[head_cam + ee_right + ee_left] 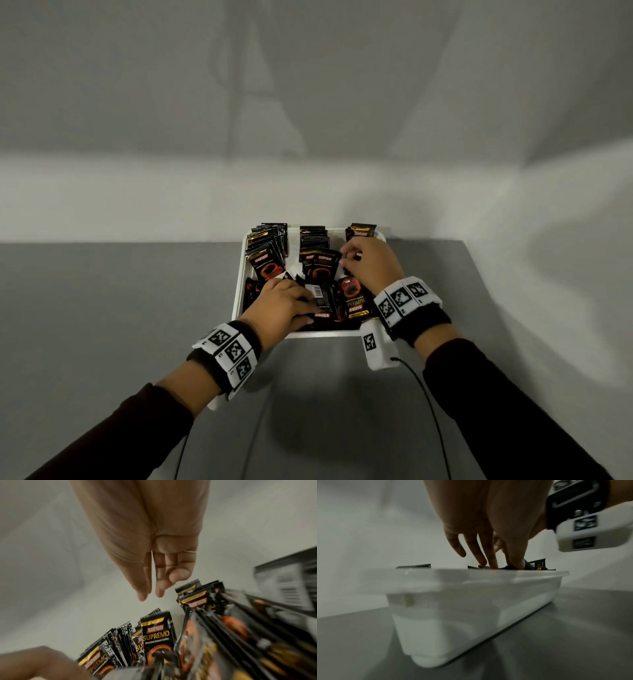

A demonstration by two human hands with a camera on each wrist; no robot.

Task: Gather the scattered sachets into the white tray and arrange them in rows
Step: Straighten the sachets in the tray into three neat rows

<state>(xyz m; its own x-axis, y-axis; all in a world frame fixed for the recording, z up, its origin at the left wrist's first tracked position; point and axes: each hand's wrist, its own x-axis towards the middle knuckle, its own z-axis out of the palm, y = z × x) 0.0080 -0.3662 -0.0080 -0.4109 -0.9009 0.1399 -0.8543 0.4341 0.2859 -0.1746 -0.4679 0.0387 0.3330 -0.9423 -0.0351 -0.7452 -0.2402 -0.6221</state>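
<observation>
My right hand (145, 536) hangs above upright black foil sachets (158, 635) printed "KOPIKO SUPREMO", fingers (160, 588) extended, thumb tucked across, holding nothing. Sachets nearest lens blurred. My left hand (39, 662) low left.

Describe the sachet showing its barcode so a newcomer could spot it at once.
Start at the white tray on the grey table. In its near half, loose sachets lie between the left hand and right hand. The barcode sachet alone shows a white barcode; its neighbours show red-and-gold fronts.
</observation>
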